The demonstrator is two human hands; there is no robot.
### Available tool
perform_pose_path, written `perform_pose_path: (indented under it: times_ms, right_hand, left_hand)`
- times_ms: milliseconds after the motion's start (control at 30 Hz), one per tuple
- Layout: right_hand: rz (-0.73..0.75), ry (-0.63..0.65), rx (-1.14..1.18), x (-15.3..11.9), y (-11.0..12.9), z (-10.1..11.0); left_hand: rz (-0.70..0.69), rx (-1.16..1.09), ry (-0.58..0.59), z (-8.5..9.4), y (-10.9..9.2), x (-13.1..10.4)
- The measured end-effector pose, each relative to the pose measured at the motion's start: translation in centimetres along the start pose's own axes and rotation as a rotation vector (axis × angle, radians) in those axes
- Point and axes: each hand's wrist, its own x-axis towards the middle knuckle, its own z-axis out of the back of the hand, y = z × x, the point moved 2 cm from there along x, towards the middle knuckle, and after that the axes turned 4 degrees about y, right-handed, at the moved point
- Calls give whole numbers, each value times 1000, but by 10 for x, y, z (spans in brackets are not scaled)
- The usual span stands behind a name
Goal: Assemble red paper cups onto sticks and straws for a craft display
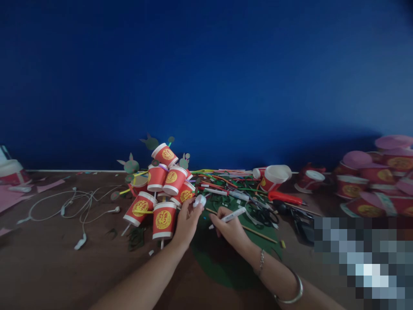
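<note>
My left hand [188, 220] is closed on a small white rounded thing [200, 200], whose exact kind I cannot make out. In my right hand [228, 227] a white marker [235, 214] is gripped, its lower end pointing left and down. Both hands hover around a dark green paper sheet [222, 267] with a curved edge. A thin wooden stick [260, 234] lies across that sheet beside the right hand. Just left of my left hand, red paper cups [163, 219] with yellow emblems lean in a pile, some with sticks and green paper rabbit shapes [131, 165].
White earphones [80, 241] trail over the brown table at left, near pink paper [9, 196]. Behind the hands lie colored pipe cleaners [222, 173], scissors [263, 213] and a red-handled tool [285, 197]. More decorated cups [351, 189] stand at right, and a blue wall rises behind.
</note>
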Motion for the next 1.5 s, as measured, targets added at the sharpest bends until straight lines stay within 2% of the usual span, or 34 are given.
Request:
perform_pose_path:
  times_ms: [200, 433, 700, 1300, 1500]
  right_hand:
    - [146, 119, -82, -4, 5, -1]
    - [139, 114, -183, -6, 2, -5]
    - [206, 121, -264, -4, 3, -5]
    - [147, 185, -255, -8, 7, -6]
    - [169, 186, -238, -8, 8, -6]
  left_hand:
    - [-6, 23, -5, 0, -1, 0]
    - [-15, 9, 5, 0, 1, 0]
    - [-4, 1, -12, 0, 1, 1]
    - [-22, 1, -4, 0, -1, -1]
    - [-21, -21, -7, 1, -1, -2]
